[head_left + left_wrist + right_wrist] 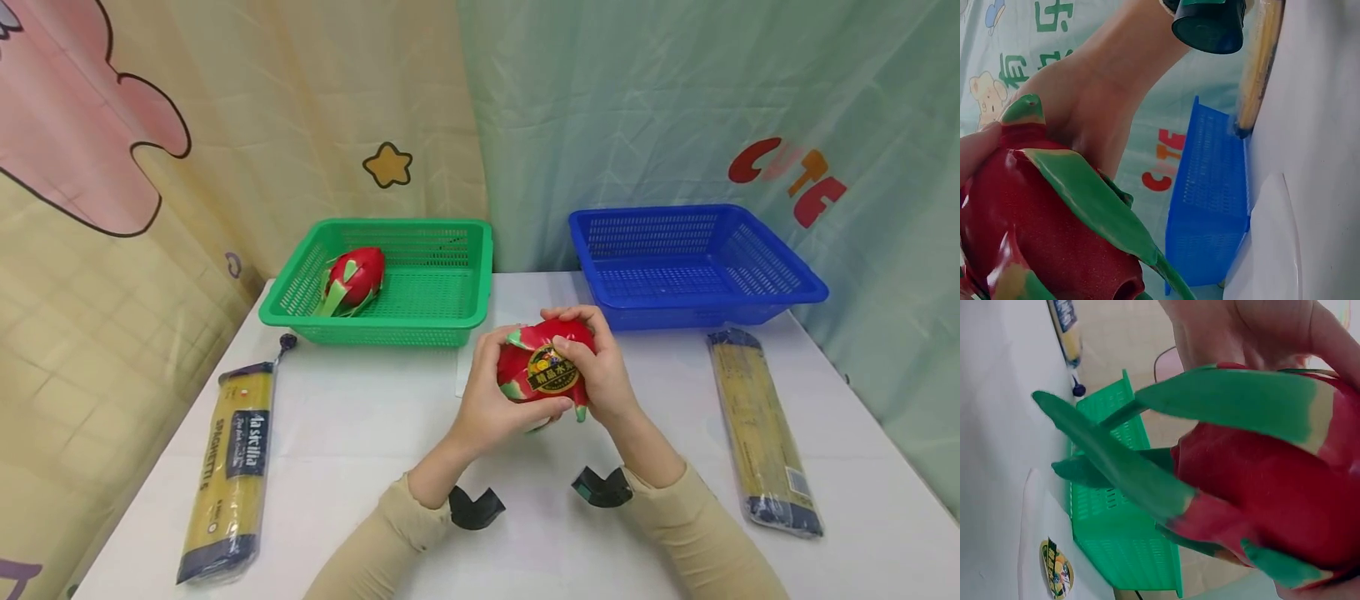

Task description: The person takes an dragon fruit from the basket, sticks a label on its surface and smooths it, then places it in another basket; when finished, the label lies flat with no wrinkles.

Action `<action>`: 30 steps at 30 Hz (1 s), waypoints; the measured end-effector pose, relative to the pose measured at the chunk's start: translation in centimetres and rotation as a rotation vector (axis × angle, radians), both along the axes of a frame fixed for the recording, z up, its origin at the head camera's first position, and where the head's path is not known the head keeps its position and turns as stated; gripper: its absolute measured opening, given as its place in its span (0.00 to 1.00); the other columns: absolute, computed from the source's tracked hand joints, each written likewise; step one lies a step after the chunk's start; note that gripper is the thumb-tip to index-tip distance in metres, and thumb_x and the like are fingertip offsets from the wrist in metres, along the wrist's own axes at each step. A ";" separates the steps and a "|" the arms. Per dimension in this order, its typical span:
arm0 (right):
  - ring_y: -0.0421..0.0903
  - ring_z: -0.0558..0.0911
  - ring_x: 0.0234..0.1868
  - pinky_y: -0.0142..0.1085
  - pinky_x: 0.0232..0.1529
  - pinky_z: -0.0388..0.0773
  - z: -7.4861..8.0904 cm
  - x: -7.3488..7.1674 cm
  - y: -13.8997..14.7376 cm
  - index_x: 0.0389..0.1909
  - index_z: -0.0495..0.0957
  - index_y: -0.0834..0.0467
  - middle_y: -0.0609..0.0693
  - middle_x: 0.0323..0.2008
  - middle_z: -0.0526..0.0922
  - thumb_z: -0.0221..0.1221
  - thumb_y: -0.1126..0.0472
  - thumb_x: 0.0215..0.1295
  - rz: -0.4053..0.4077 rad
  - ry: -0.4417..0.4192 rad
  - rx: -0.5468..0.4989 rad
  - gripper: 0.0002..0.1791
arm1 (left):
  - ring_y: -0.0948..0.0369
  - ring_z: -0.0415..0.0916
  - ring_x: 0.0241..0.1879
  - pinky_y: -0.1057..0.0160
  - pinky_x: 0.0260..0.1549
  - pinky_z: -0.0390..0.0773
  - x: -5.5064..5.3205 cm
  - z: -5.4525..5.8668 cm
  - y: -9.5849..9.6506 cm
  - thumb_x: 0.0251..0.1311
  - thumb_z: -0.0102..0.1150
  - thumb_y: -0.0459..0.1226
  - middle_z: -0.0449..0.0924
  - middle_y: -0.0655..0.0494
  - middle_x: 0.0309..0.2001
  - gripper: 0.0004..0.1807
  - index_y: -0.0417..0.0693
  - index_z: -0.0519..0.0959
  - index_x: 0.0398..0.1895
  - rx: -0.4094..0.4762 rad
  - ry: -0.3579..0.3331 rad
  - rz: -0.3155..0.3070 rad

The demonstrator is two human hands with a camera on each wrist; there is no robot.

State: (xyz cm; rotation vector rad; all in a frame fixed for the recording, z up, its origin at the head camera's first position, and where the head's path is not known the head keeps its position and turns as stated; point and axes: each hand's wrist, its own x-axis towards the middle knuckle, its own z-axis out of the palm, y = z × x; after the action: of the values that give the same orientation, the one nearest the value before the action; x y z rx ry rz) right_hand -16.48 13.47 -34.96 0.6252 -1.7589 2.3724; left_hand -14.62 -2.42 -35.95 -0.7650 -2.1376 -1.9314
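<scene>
Both hands hold a red dragon fruit with green-tipped scales [542,335] above the middle of the table. My left hand [491,398] grips its left side, thumb along the bottom. From the right, my right hand [609,371] wraps the fruit. Its thumb presses on a round black and gold sticker [552,377] on the fruit's skin. In the right wrist view, long green scales [1235,403] stick out from the fruit. A sheet of white backing paper [1038,519] lies on the table below, with another round sticker [1057,569] on it.
A green basket [390,335] at the back left holds another dragon fruit [362,275]. At the back right stands a blue basket [697,307]. Spaghetti packs lie at the left [228,475] and right [761,429] sides of the white table [330,467].
</scene>
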 end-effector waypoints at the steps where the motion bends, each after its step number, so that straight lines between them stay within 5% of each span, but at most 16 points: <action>1: 0.48 0.71 0.56 0.33 0.47 0.77 0.0 0.0 0.1 0.47 0.66 0.52 0.50 0.53 0.73 0.46 0.69 0.65 0.021 0.011 0.003 0.12 | 0.58 0.65 0.56 0.59 0.46 0.76 -0.1 0.0 -0.1 0.40 0.76 0.35 0.63 0.54 0.58 0.42 0.50 0.63 0.60 0.018 -0.010 -0.002; 5: 0.47 0.69 0.58 0.34 0.50 0.75 -0.1 -0.2 0.2 0.52 0.63 0.53 0.51 0.56 0.70 0.44 0.65 0.70 0.111 0.051 -0.005 0.12 | 0.58 0.68 0.54 0.57 0.45 0.77 -0.4 0.1 -0.6 0.41 0.76 0.37 0.67 0.56 0.55 0.38 0.52 0.69 0.59 0.050 -0.029 0.014; 12: 0.48 0.68 0.59 0.36 0.49 0.76 -0.2 -0.3 0.7 0.57 0.57 0.54 0.52 0.61 0.64 0.52 0.75 0.57 0.193 0.045 0.047 0.28 | 0.60 0.68 0.54 0.58 0.45 0.77 -0.8 0.2 -1.1 0.41 0.76 0.43 0.68 0.60 0.55 0.36 0.54 0.73 0.58 0.014 -0.017 0.038; 19: 0.48 0.63 0.62 0.36 0.55 0.72 -0.2 -0.7 1.3 0.59 0.57 0.55 0.53 0.63 0.58 0.43 0.72 0.62 0.335 0.053 -0.020 0.24 | 0.60 0.65 0.56 0.57 0.45 0.77 -1.0 0.2 -1.5 0.43 0.75 0.43 0.68 0.60 0.57 0.37 0.55 0.72 0.60 -0.021 -0.019 0.029; 25: 0.48 0.64 0.61 0.36 0.52 0.74 -0.9 -1.0 1.4 0.61 0.55 0.55 0.53 0.64 0.59 0.54 0.70 0.58 0.331 0.129 0.016 0.30 | 0.62 0.59 0.60 0.57 0.48 0.75 -1.0 0.1 -1.6 0.49 0.69 0.47 0.61 0.61 0.62 0.38 0.56 0.64 0.65 -0.125 0.051 0.001; 30: 0.47 0.63 0.63 0.36 0.53 0.73 -0.5 -0.8 1.6 0.58 0.56 0.53 0.54 0.65 0.58 0.57 0.71 0.56 0.335 0.107 0.029 0.31 | 0.61 0.59 0.60 0.58 0.47 0.76 -1.1 0.0 -1.5 0.53 0.66 0.44 0.58 0.60 0.63 0.36 0.55 0.62 0.66 -0.092 0.036 -0.045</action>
State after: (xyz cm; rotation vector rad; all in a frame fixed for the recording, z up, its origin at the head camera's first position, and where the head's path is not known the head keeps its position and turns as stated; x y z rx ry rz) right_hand -17.27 15.03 -35.46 1.1080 -1.7642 2.4641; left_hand -15.68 -3.91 -35.93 -0.8650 -2.2188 -1.8367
